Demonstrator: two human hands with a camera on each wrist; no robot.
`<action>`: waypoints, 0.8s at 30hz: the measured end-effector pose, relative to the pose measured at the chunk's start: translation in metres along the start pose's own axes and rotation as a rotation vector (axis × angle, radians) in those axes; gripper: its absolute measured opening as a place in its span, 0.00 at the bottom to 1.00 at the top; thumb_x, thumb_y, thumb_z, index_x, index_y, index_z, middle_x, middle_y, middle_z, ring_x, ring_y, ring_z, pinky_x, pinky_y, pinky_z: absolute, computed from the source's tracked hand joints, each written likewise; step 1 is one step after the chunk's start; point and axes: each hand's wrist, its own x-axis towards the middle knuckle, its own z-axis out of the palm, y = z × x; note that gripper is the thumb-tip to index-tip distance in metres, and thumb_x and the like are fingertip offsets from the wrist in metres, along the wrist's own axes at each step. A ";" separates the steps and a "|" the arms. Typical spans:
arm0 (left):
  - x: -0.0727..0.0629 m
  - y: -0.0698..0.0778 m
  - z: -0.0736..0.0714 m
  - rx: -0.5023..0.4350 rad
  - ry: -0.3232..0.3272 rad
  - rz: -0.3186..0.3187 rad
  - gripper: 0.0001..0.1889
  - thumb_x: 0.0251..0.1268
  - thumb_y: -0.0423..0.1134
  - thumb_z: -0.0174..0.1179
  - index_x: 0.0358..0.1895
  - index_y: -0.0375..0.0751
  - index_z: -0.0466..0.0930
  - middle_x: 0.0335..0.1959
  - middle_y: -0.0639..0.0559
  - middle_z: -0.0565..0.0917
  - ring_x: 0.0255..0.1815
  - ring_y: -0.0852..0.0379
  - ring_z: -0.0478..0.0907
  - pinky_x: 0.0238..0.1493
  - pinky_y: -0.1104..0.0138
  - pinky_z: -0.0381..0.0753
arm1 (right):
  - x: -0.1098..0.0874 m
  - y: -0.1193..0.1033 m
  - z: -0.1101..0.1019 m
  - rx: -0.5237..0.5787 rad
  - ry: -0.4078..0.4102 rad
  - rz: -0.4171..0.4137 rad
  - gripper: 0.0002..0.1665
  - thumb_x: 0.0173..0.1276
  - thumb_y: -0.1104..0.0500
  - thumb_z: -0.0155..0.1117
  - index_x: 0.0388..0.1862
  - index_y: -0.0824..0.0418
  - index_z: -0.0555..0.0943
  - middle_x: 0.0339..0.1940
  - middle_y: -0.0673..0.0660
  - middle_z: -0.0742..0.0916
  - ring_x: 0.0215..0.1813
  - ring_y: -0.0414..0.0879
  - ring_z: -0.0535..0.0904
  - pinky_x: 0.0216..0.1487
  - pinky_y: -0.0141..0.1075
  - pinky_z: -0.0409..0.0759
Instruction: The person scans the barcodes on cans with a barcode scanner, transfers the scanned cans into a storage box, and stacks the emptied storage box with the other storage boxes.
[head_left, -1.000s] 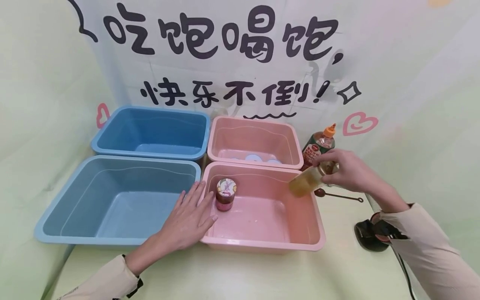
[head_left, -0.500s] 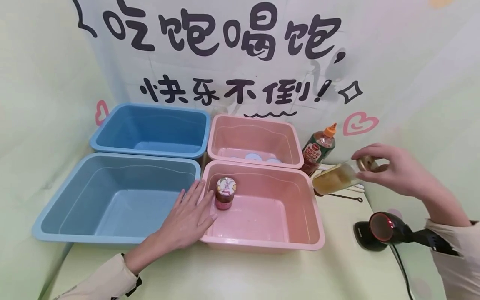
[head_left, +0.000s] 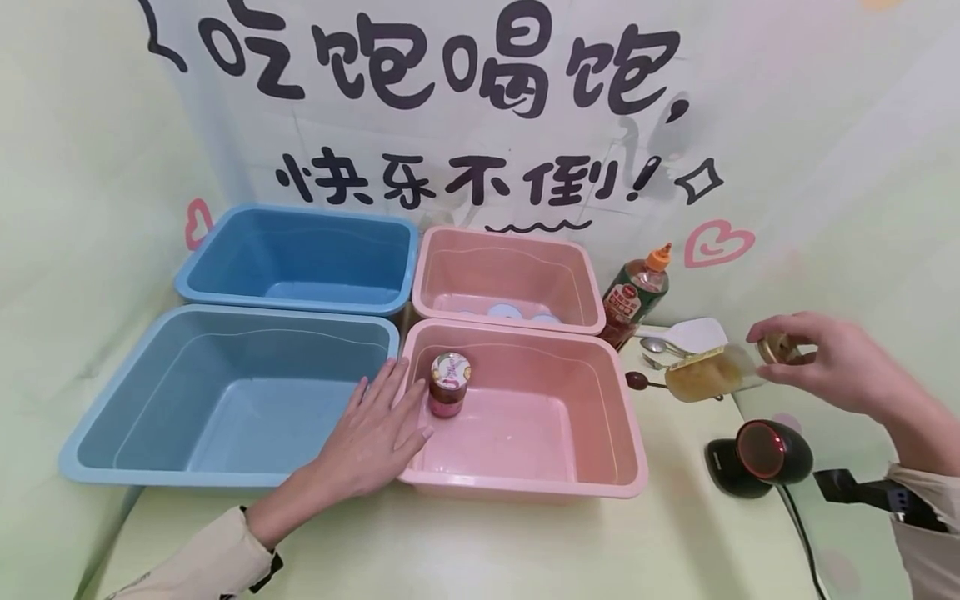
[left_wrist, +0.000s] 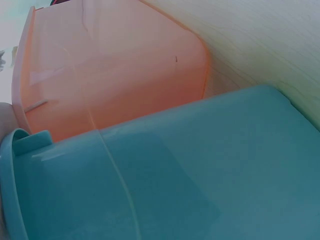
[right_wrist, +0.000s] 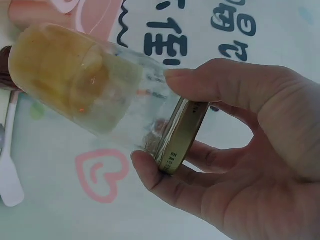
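L hand [head_left: 375,437] spread on rims of front blue tub [head_left: 172,478] & front pink tub [head_left: 525,487], latter w/ 1 small jar [head_left: 447,393] inside. Glass jar [head_left: 705,377], over pink tub 1 s ago, is now R of it, tilted nr white spatula [head_left: 693,333], so it's clear of the tub; R hand [head_left: 843,362] pinches its lid [right_wrist: 182,137].

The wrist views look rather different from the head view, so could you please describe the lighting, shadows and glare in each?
Head view: bright, soft light, with crisp black lettering and a faint shadow on the table; left wrist view: dimmer, with a shadow edge across the blue tub; right wrist view: muted, with a pale gleam on the gold lid of the glass jar.
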 end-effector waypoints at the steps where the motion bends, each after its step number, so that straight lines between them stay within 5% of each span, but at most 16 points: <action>1: 0.000 0.000 0.000 -0.002 0.001 0.000 0.35 0.71 0.58 0.52 0.75 0.42 0.65 0.82 0.38 0.52 0.83 0.39 0.44 0.77 0.37 0.49 | -0.002 0.003 0.002 -0.010 -0.010 0.003 0.22 0.46 0.75 0.76 0.41 0.62 0.83 0.29 0.37 0.79 0.29 0.28 0.71 0.29 0.19 0.73; 7: 0.000 0.001 0.000 -0.013 0.003 0.000 0.35 0.70 0.57 0.53 0.75 0.42 0.66 0.82 0.38 0.52 0.83 0.39 0.44 0.77 0.37 0.48 | -0.016 0.021 0.016 -0.006 -0.051 0.010 0.22 0.46 0.74 0.77 0.41 0.62 0.82 0.26 0.41 0.78 0.27 0.29 0.70 0.25 0.28 0.71; 24: 0.000 0.001 0.000 -0.015 0.007 0.000 0.35 0.71 0.57 0.53 0.75 0.42 0.65 0.82 0.38 0.52 0.83 0.38 0.45 0.77 0.37 0.49 | -0.048 0.042 0.047 0.022 -0.098 0.144 0.27 0.43 0.70 0.81 0.46 0.66 0.83 0.42 0.66 0.82 0.31 0.30 0.66 0.26 0.30 0.69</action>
